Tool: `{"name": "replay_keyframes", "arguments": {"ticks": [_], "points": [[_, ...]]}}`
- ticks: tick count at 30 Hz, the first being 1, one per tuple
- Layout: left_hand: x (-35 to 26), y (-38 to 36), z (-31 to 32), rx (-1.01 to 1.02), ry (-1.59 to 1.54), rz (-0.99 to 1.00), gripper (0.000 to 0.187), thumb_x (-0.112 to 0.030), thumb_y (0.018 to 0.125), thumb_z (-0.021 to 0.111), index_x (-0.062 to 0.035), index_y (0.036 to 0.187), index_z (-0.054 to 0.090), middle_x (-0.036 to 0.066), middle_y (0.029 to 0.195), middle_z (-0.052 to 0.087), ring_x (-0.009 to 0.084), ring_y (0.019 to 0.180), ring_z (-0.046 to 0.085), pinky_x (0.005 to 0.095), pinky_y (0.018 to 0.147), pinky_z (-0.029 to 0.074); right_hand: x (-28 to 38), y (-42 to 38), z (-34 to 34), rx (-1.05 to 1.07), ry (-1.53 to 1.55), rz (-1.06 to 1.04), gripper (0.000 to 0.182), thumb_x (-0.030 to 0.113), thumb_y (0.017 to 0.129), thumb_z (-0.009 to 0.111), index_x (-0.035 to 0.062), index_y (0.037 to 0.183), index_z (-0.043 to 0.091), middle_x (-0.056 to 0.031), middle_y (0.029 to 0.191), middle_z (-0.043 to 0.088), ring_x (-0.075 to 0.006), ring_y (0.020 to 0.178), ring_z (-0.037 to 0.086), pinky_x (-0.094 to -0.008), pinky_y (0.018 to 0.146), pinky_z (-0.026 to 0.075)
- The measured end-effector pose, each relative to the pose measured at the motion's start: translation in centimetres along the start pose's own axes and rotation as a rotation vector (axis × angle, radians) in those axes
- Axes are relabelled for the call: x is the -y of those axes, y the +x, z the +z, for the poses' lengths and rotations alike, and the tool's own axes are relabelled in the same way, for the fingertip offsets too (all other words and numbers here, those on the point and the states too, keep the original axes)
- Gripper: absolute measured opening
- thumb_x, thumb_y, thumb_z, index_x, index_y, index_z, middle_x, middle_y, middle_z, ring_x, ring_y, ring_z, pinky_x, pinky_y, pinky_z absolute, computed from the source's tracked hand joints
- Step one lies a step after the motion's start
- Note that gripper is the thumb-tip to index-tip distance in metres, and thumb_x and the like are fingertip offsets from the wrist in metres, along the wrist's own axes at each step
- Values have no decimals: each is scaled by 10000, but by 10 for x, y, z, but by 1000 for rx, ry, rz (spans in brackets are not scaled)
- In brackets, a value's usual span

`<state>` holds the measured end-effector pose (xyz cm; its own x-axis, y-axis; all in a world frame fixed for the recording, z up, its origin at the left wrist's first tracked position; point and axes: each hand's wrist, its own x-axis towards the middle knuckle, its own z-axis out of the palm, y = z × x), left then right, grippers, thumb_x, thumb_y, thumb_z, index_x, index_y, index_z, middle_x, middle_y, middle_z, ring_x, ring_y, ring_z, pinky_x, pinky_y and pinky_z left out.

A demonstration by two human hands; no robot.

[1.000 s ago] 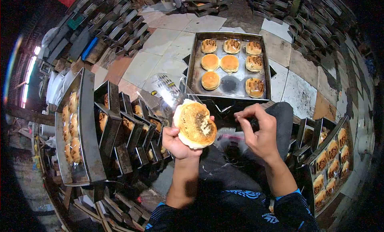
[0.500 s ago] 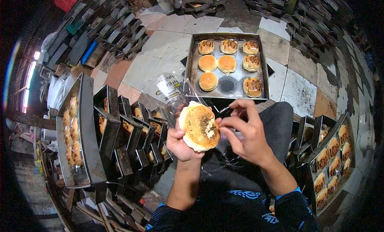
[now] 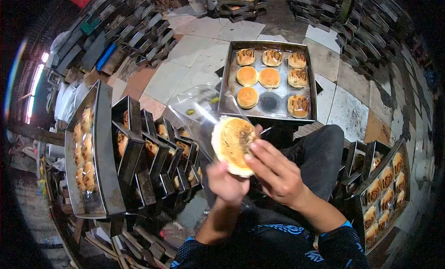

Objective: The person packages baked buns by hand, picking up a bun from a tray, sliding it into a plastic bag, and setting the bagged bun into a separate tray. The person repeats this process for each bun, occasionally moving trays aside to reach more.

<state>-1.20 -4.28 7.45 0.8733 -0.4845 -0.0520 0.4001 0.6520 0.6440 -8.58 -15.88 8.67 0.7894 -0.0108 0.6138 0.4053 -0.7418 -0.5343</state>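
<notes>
A round browned bun (image 3: 232, 141) with a dark patch is held up between my two hands. My left hand (image 3: 226, 182), blurred, is at its lower left edge with the fingers closed on it. The fingers of my right hand (image 3: 278, 174) are pressed together against the bun's right side. A clear plastic bag (image 3: 197, 106) with yellow marks hangs beyond the bun's upper left. Farther forward, a metal tray (image 3: 313, 104) holds several buns; most are wrapped and marked, while a few at the left are plain.
Stacked metal trays (image 3: 109, 176) with wrapped buns stand at the left. More tilted trays (image 3: 366, 213) are at the right. Piled metal pans (image 3: 139, 28) line the far left and far right. My knee (image 3: 329, 144) lies just beyond my right hand.
My right hand has moved down and left onto the bun, its fingers now against it. The bun has turned to a steeper tilt. The view has shifted slightly.
</notes>
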Motion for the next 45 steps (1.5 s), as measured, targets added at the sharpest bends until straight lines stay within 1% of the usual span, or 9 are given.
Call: {"name": "replay_keyframes", "arguments": {"ticks": [14, 20, 26, 31, 33, 37, 39, 42, 45], "points": [[-7, 43, -28, -53, -74, 42, 641, -475, 913, 374, 29, 1297, 472, 211, 1179, 609, 356, 1038, 625, 458, 890, 522, 18, 11, 27, 159, -76, 174, 557, 68, 795, 654, 60, 1338, 530, -265, 1410, 432, -466, 1309, 416, -480, 1082, 379], [-11, 36, -41, -208, -161, 5, 663, -491, 926, 352, 22, 1331, 459, 211, 1246, 580, 367, 1094, 603, 466, 919, 520, -5, -6, 8, 342, 567, 248, 200, 44, 799, 687, 41, 999, 705, -125, 842, 671, -276, 746, 657, -396, 682, 516], [-2, 41, -50, -182, -167, -297, 545, -237, 858, 487, 35, 1329, 473, 247, 1195, 611, 368, 1024, 643, 472, 842, 563, 6, 14, 1, 435, 654, 124, 148, 100, 822, 696, 0, 850, 590, -143, 811, 621, -349, 733, 625, -415, 666, 504], [-31, 40, -71, -124, -330, -341, 627, -426, 884, 405, 4, 1334, 483, 216, 1251, 592, 353, 1057, 632, 486, 785, 580, -36, 4, -24, 766, 882, 253, 132, 142, 824, 709, 18, 855, 676, -118, 901, 684, -323, 769, 660, -372, 684, 531], [-25, 32, -67, -99, -162, -446, 615, -431, 910, 372, -17, 1354, 472, 195, 1270, 585, 335, 1091, 616, 461, 820, 570, -38, -10, 17, -13, 25, 358, 258, 162, 770, 746, 34, 986, 689, -119, 979, 690, -310, 878, 653, -389, 824, 517], [3, -16, -56, 15, -470, -594, 582, -401, 980, 362, -12, 1412, 392, 127, 1340, 540, 276, 1182, 557, 456, 998, 458, -26, -2, 20, -269, 118, 52, 225, 67, 681, 801, 40, 889, 719, -85, 878, 677, -256, 818, 653, -389, 839, 513], [50, -25, -79, -206, 511, -80, 578, -372, 1010, 443, 17, 1428, 355, 171, 1354, 502, 253, 1213, 526, 396, 1051, 391, -28, -7, 29, -405, 251, 262, 138, 43, 740, 765, 26, 871, 724, -99, 843, 674, -239, 772, 646, -333, 768, 518], [40, -18, -79, -197, 756, 436, 371, -164, 939, 568, 49, 1240, 540, 206, 1146, 620, 260, 1024, 628, 369, 922, 478, -25, -13, 41, -472, 675, 756, 63, 32, 805, 718, 5, 861, 729, -111, 841, 673, -222, 768, 637, -285, 718, 506], [3, -9, -88, -150, 1115, 709, 126, -24, 858, 667, 61, 949, 644, 173, 855, 701, 253, 794, 694, 325, 729, 559, -24, 2, 31, -241, 593, 596, 76, 41, 859, 676, -10, 877, 728, -118, 861, 675, -215, 772, 632, -281, 716, 496]]}}
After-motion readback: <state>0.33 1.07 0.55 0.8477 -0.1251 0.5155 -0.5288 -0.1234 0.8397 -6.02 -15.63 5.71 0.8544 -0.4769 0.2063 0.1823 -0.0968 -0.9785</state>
